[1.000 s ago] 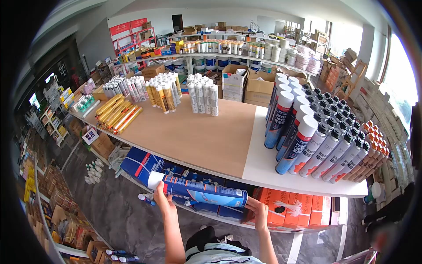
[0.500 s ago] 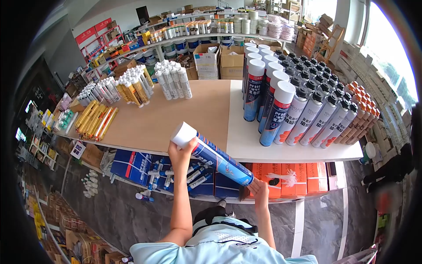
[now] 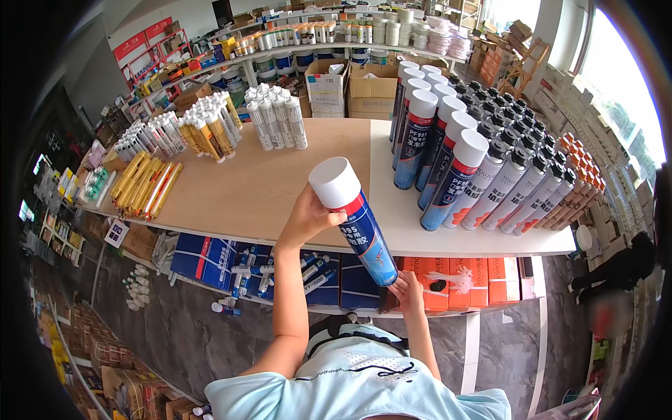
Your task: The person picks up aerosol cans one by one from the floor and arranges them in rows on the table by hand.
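Note:
A blue spray foam can (image 3: 369,241) with a white cap and "995" lettering is held tilted in front of the table edge. My left hand (image 3: 308,218) is wrapped round its upper part, just below the cap. At the base, the fingers of my right hand (image 3: 407,290) support the can from beneath, partly hidden by it. To the right stand matching blue cans (image 3: 449,183) with white caps, in rows on the white tabletop. Grey cans (image 3: 483,189) with black caps are packed tightly beside them.
On the brown tabletop (image 3: 266,189) stand groups of white cartridges (image 3: 278,124) and yellow-white tubes (image 3: 211,134), with yellow sausage packs (image 3: 145,185) at left. Orange boxes (image 3: 483,280) and blue boxes (image 3: 203,260) sit below. A dark-clothed leg (image 3: 612,269) shows at right.
The can has swung more upright, its cap moving up and right, with my left hand raised along with it. My right hand stays at the base, shifted slightly left and up.

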`<state>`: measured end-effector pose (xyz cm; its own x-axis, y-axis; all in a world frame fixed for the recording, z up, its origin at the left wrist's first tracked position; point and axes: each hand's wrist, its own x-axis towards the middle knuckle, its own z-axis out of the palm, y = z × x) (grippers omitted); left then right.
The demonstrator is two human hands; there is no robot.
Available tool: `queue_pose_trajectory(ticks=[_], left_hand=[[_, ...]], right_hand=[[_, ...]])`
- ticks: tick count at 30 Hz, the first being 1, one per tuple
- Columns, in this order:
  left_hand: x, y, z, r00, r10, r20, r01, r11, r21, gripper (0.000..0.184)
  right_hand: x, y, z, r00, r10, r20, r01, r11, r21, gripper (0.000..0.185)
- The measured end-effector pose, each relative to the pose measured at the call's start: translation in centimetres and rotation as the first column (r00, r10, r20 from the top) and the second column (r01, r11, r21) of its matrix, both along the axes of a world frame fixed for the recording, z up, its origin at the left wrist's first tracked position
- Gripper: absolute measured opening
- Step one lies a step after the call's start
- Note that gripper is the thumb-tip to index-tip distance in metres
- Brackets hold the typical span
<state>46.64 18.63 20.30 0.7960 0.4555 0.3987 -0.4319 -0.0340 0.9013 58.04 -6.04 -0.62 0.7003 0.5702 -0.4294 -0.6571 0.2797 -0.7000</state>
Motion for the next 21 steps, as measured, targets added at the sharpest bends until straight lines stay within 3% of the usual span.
queue_pose_trajectory(ticks=[1, 3, 5, 6, 8, 12, 15, 20, 21], left_hand=[[-0.1, 0.4, 0.1, 0.996, -0.083, -0.020, 0.083, 0.996, 0.014, 0.078], [0.1, 0.4, 0.2, 0.999, -0.046, -0.025, 0.047, 0.998, 0.032, 0.079], [0.9, 0.2, -0.1, 0.984, 0.176, -0.023, -0.174, 0.983, 0.061, 0.073], [1.4, -0.2, -0.1, 0.986, 0.166, -0.027, -0.164, 0.985, 0.062, 0.073], [2.6, -1.4, 0.2, 0.898, 0.440, -0.009, -0.434, 0.889, 0.148, 0.063], [5.0, -2.4, 0.2, 0.864, 0.504, 0.014, -0.493, 0.838, 0.234, 0.051], [6.4, -2.3, 0.0, 0.892, 0.453, 0.012, -0.434, 0.847, 0.308, 0.052], [10.3, -1.5, 0.6, 0.890, 0.455, -0.008, -0.394, 0.778, 0.489, 0.092], [11.1, -1.4, 1.1, 0.910, 0.414, 0.024, -0.374, 0.795, 0.477, 0.093]], right_hand=[[0.0, 0.1, 0.3, 1.000, 0.000, 0.001, 0.000, 1.000, 0.000, 0.038], [0.1, 0.6, 0.7, 0.999, 0.027, 0.026, -0.025, 0.997, -0.068, 0.038], [0.4, 1.1, 0.6, 0.999, 0.024, 0.038, -0.020, 0.995, -0.098, 0.038], [0.2, 1.1, 0.6, 0.999, 0.021, 0.043, -0.015, 0.991, -0.135, 0.038], [0.0, 1.6, 0.7, 1.000, 0.030, 0.002, -0.029, 0.992, -0.125, 0.038], [-0.8, 2.4, -1.1, 0.992, 0.089, -0.085, -0.094, 0.994, -0.059, 0.049], [-0.9, 3.3, -1.9, 0.987, 0.079, -0.141, -0.085, 0.996, -0.034, 0.051], [1.1, 5.6, -2.4, 0.976, 0.065, -0.207, -0.043, 0.993, 0.108, 0.043], [1.5, 6.0, -1.9, 0.972, 0.079, -0.223, -0.047, 0.988, 0.145, 0.040]])
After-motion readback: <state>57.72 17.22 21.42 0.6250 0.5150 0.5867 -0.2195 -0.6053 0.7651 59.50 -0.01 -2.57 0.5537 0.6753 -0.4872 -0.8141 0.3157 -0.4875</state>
